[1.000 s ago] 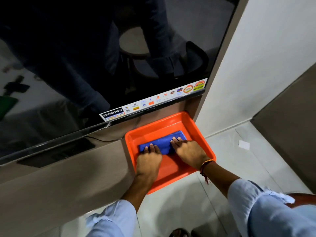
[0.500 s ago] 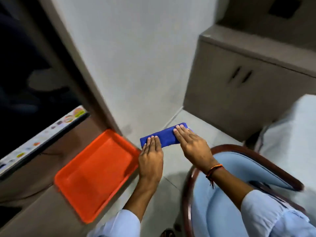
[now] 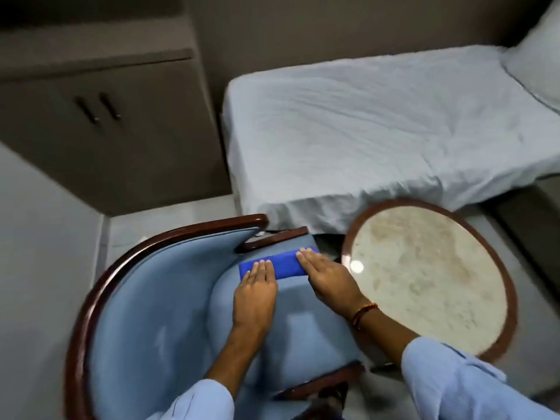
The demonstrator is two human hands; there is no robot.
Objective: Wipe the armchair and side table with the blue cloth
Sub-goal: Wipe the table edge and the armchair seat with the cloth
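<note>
blue cloth (image 3: pixel 280 265) partly under hands; armchair (image 3: pixel 151 313) cut off below

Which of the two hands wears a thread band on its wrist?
The right hand, nearer the round side table, wears an orange-red band; the left hand's wrist is bare.

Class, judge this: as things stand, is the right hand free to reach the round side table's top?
Probably yes. The right hand rests on the blue cloth right beside the side table, and nothing stands between them.
</note>
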